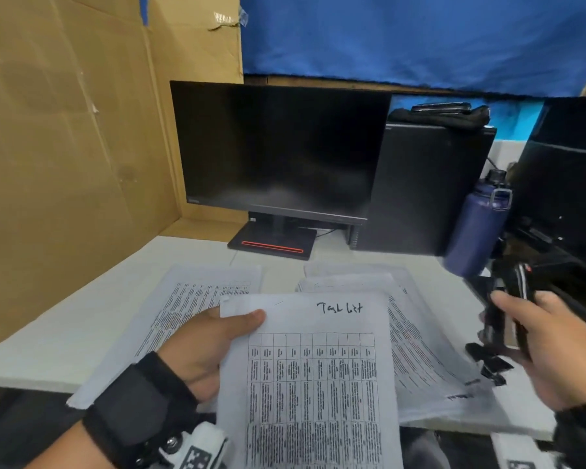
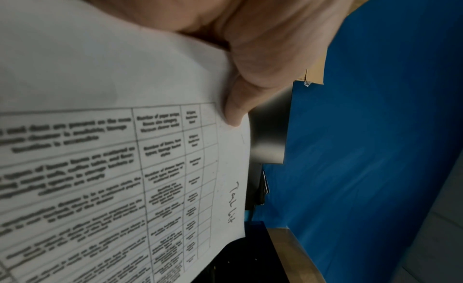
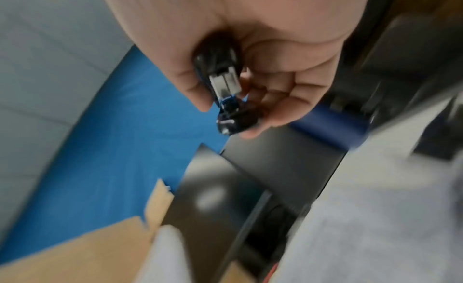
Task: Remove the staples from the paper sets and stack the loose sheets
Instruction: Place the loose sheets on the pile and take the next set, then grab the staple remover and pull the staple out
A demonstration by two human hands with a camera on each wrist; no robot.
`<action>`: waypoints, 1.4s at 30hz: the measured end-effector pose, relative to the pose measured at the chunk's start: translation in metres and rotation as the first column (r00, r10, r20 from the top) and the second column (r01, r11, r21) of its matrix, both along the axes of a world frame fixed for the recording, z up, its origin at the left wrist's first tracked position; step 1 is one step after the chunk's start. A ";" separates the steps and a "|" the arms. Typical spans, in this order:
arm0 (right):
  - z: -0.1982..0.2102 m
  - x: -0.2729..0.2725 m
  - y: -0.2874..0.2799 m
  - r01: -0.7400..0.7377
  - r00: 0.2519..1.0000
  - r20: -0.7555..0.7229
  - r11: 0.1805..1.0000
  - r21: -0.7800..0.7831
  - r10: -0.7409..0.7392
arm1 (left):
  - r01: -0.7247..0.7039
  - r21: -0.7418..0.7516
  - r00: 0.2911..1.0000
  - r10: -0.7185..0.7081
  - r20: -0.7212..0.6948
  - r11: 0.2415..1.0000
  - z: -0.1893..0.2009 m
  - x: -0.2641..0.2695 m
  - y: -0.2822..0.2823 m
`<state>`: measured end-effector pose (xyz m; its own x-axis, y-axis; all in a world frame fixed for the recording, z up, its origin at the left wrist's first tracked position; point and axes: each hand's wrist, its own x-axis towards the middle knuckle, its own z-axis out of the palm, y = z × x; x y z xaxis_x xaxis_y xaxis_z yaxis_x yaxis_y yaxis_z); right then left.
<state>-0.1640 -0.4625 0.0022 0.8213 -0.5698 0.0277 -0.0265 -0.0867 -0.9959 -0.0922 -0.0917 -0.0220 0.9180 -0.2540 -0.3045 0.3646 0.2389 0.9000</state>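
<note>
My left hand holds up a stapled paper set headed "Task List" with a printed table. It pinches the set near the top left corner, thumb on top and fingers hidden underneath. The left wrist view shows the thumb pressed on the paper set. At the right, my right hand grips a black staple remover, blurred, above the table's right side and apart from the held set. In the right wrist view the fingers curl round the staple remover.
More printed sheets lie on the white table: one pile at the left, another at the right. Behind stand a dark monitor, a black computer tower and a blue bottle. A cardboard wall closes the left.
</note>
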 end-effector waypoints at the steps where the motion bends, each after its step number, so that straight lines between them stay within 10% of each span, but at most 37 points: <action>1: 0.008 -0.003 0.022 -0.073 0.997 0.031 0.985 0.155 0.069 | 0.015 0.000 1.000 -0.015 0.007 1.000 0.000 0.000 0.000; 5: 0.019 -0.012 0.065 -0.262 0.963 0.042 0.891 0.371 0.266 | 0.082 0.005 0.996 -0.082 0.015 0.997 -0.002 -0.003 0.000; 8: 0.010 -0.003 0.050 -0.218 0.967 -0.148 0.974 -0.060 0.207 | 0.046 0.034 0.998 -0.047 0.030 0.998 -0.001 0.001 0.004; 11: -0.011 0.011 -0.003 -0.137 0.935 -0.341 0.788 -0.601 -0.098 | 0.026 0.069 0.999 -0.029 0.042 0.997 0.001 0.005 0.009; 14: -0.039 0.015 -0.060 -0.126 0.791 -0.478 0.664 -0.737 -0.381 | 0.022 0.065 0.999 -0.024 0.034 0.998 0.003 0.005 0.008; 19: -0.064 0.014 -0.085 -0.193 0.713 -0.543 0.620 -0.760 -0.444 | 0.038 0.055 0.999 -0.039 0.008 0.998 0.004 0.004 0.002; 25: -0.061 0.024 -0.047 -0.261 0.794 -0.314 0.174 -0.949 -0.520 | 0.008 0.049 1.000 -0.007 -0.020 0.999 0.005 -0.002 -0.001; 35: -0.080 0.026 -0.054 -0.298 0.816 -0.435 0.367 -0.881 -0.382 | 0.005 0.059 1.000 -0.004 -0.010 0.998 0.014 -0.011 -0.003; 38: -0.064 0.025 -0.060 -0.136 0.941 -0.250 0.423 -0.896 -0.228 | 0.012 0.079 1.000 -0.012 -0.001 0.997 0.015 -0.013 -0.006; 42: 0.000 -0.005 0.032 0.039 0.984 0.149 0.706 -0.707 0.095 | -0.022 0.036 1.000 0.022 -0.002 0.999 0.021 -0.018 -0.011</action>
